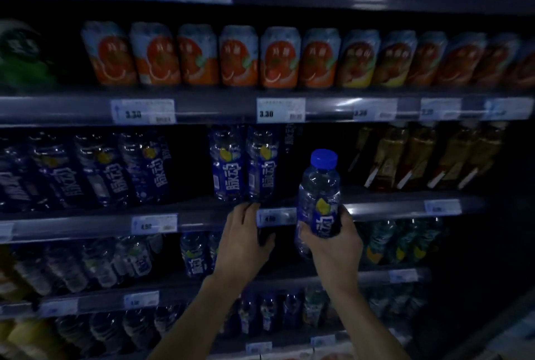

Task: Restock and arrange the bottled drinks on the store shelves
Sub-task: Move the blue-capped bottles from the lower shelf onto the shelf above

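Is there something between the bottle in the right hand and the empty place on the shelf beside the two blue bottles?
Nothing visible blocks it. The right hand holds the bottle in front of the dark gap, right of the two blue bottles. The left hand sits at the shelf edge below those bottles, left of the path.
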The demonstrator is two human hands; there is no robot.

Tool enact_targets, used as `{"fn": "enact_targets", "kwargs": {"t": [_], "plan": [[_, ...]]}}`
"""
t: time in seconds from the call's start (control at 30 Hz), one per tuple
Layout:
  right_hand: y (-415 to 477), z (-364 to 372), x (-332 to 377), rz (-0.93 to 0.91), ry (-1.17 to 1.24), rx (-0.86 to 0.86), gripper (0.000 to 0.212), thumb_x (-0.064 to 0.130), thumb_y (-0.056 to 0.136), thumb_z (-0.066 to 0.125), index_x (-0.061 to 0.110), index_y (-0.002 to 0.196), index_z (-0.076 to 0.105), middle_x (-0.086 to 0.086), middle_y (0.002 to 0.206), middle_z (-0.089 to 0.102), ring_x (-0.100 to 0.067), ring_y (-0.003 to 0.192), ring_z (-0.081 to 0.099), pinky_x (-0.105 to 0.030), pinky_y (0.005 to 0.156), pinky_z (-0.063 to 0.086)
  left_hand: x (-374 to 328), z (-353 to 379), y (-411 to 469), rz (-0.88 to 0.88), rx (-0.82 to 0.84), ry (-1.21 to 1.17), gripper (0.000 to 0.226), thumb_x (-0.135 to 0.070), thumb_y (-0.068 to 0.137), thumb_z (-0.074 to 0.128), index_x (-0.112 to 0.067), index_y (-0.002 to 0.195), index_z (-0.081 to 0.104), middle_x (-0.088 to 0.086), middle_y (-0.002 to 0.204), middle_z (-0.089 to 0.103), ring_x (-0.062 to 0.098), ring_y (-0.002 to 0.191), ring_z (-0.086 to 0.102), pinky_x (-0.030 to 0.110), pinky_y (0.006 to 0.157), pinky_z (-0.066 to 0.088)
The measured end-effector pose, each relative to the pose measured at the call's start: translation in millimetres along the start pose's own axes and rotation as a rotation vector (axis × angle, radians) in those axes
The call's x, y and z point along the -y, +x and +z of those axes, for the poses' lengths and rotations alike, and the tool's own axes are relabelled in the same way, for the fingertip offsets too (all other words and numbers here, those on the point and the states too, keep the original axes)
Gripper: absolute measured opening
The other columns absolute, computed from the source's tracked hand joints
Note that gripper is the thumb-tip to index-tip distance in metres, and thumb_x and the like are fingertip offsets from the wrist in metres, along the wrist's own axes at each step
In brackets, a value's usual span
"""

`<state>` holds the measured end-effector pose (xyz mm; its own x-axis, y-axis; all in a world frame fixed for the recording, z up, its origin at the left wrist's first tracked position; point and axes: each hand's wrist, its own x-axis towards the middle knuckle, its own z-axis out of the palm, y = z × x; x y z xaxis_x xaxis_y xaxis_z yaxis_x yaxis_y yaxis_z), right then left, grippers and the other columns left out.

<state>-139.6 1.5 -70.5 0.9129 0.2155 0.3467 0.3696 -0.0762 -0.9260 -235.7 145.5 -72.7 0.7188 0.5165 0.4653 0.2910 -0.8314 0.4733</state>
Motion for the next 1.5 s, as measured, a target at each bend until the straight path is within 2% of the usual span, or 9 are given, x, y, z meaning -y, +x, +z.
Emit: {"fn": "enact_targets", "kwargs": {"t": [0.2, 0.37, 0.53, 0.73, 0.9, 1.1, 1.23, 1.4, 1.5], "plan": [[34.5, 0.4, 15.6, -0.008, 0.027, 0.039, 0.063, 0.029, 0.067, 0.082, 0.026, 0.123, 0.054, 0.006, 0.105, 0.067, -0.002, 0.088, 0.065, -0.012, 0.067, 0.053, -13.7, -9.9, 25.1, -0.018, 0.046, 0.059, 0.064, -0.035, 0.088, 0.063, -0.009, 0.141, 0.036, 0.007, 0.142, 0.038, 0.024, 0.131, 0.033, 0.032, 0.107, 0.033], [62.3, 9.2, 19.4, -0.045, 0.011, 0.039, 0.059, 0.027, 0.062, 0.085, 0.032, 0.113, 0.054, 0.005, 0.101, 0.067, -0.006, 0.089, 0.065, -0.012, 0.069, 0.048, -14.9, -8.0, 39.3, -0.035, 0.080, 0.088, 0.062, -0.036, 0.090, 0.060, -0.008, 0.140, 0.036, 0.008, 0.142, 0.037, 0.025, 0.131, 0.033, 0.033, 0.107, 0.032], [74.8, 17.4, 18.2, -0.092, -0.003, 0.051, 0.059, 0.026, 0.059, 0.087, 0.030, 0.110, 0.057, 0.011, 0.096, 0.066, 0.009, 0.084, 0.061, -0.001, 0.064, 0.043, -17.4, 0.0, 45.2, -0.050, 0.071, 0.060, 0.058, -0.034, 0.092, 0.057, -0.011, 0.141, 0.036, 0.007, 0.141, 0.037, 0.025, 0.129, 0.035, 0.034, 0.104, 0.035], [79.3, 24.4, 15.7, -0.110, 0.001, 0.054, 0.063, 0.026, 0.063, 0.086, 0.023, 0.118, 0.057, 0.006, 0.104, 0.065, -0.002, 0.091, 0.063, -0.013, 0.075, 0.048, -12.5, 5.5, 40.0, -0.033, 0.051, 0.098, 0.057, -0.039, 0.094, 0.053, -0.012, 0.141, 0.035, 0.005, 0.140, 0.038, 0.021, 0.128, 0.035, 0.029, 0.106, 0.031], [84.6, 31.6, 15.9, -0.117, 0.026, 0.041, 0.056, 0.024, 0.064, 0.086, 0.036, 0.109, 0.054, 0.015, 0.098, 0.065, 0.009, 0.089, 0.060, -0.008, 0.071, 0.044, -10.5, 9.5, 38.4, -0.036, 0.051, 0.124, 0.055, -0.040, 0.095, 0.051, -0.010, 0.139, 0.038, 0.006, 0.140, 0.039, 0.023, 0.128, 0.036, 0.030, 0.108, 0.030], [92.8, 43.6, 11.9, -0.118, 0.036, 0.077, 0.055, 0.022, 0.064, 0.086, 0.024, 0.112, 0.058, 0.006, 0.101, 0.067, 0.001, 0.089, 0.063, -0.002, 0.069, 0.043, -5.7, 20.8, 36.8, -0.027, 0.004, 0.136, 0.051, -0.035, 0.092, 0.056, -0.007, 0.133, 0.045, 0.009, 0.134, 0.044, 0.026, 0.125, 0.041, 0.034, 0.106, 0.036], [93.7, 49.3, 6.3, -0.129, 0.024, 0.070, 0.056, 0.020, 0.063, 0.086, 0.027, 0.111, 0.057, 0.006, 0.100, 0.066, 0.010, 0.087, 0.059, 0.001, 0.068, 0.040, -2.0, 27.2, 33.5, -0.038, -0.015, 0.152, 0.051, -0.035, 0.090, 0.060, -0.008, 0.132, 0.048, 0.009, 0.130, 0.048, 0.026, 0.122, 0.044, 0.035, 0.104, 0.039], [102.6, 54.8, 6.2, -0.108, 0.010, 0.063, 0.065, 0.024, 0.067, 0.085, 0.014, 0.124, 0.056, -0.002, 0.111, 0.065, -0.011, 0.099, 0.062, -0.024, 0.083, 0.052, -0.5, 30.6, 30.7, -0.008, -0.052, 0.154, 0.045, -0.027, 0.086, 0.067, -0.006, 0.125, 0.054, 0.011, 0.120, 0.054, 0.030, 0.113, 0.052, 0.041, 0.097, 0.046], [107.8, 57.4, 7.2, -0.088, 0.029, 0.046, 0.062, 0.024, 0.069, 0.084, 0.016, 0.124, 0.056, -0.001, 0.108, 0.065, -0.012, 0.095, 0.062, -0.025, 0.080, 0.052, -0.3, 31.6, 29.8, 0.002, -0.067, 0.163, 0.045, -0.026, 0.086, 0.068, -0.006, 0.124, 0.055, 0.012, 0.120, 0.055, 0.031, 0.113, 0.053, 0.042, 0.096, 0.046]]}}
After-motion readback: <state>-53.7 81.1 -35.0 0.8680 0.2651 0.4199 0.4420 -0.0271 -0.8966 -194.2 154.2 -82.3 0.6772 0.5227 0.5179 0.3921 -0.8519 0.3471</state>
